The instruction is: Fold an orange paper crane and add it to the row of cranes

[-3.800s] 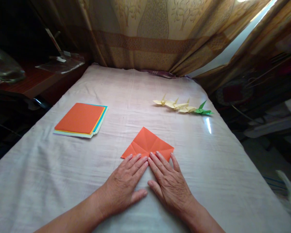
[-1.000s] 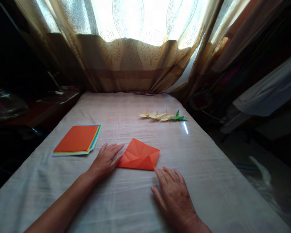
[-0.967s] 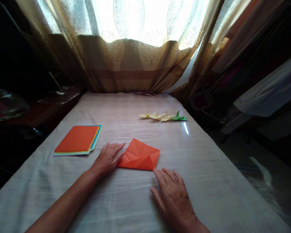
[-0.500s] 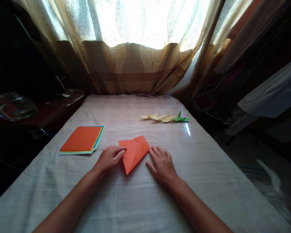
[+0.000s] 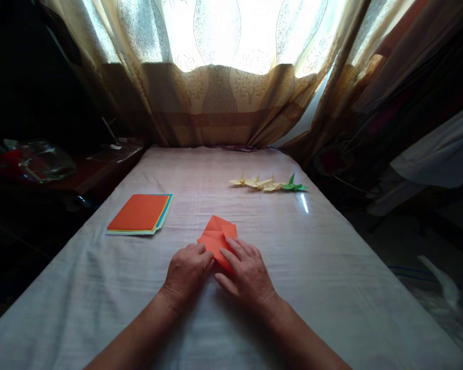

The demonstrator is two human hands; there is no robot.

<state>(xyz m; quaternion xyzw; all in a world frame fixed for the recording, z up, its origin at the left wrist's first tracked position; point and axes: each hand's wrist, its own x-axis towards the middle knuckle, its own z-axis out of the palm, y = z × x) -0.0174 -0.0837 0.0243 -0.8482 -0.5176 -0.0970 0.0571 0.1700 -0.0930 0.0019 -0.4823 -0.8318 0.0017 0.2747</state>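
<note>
A folded orange paper [image 5: 218, 237] lies on the white cloth-covered table [image 5: 332, 267] in front of me. My left hand [image 5: 187, 272] rests on its near left edge with the fingers curled against it. My right hand [image 5: 247, 272] lies flat over the paper's near right part, fingers pressing down. Both hands sit side by side and hide the paper's near corner.
A stack of coloured sheets [image 5: 141, 214], orange on top, lies at the left. Three pale yellow paper cranes [image 5: 256, 182] and a green crane [image 5: 295, 185] stand in a row at the back right. Curtains [image 5: 224, 103] hang behind. A dark side table [image 5: 61, 174] with clutter stands left.
The orange paper has been collapsed from a wide creased square into a smaller folded shape. Both hands have come together from its sides onto its near edge.
</note>
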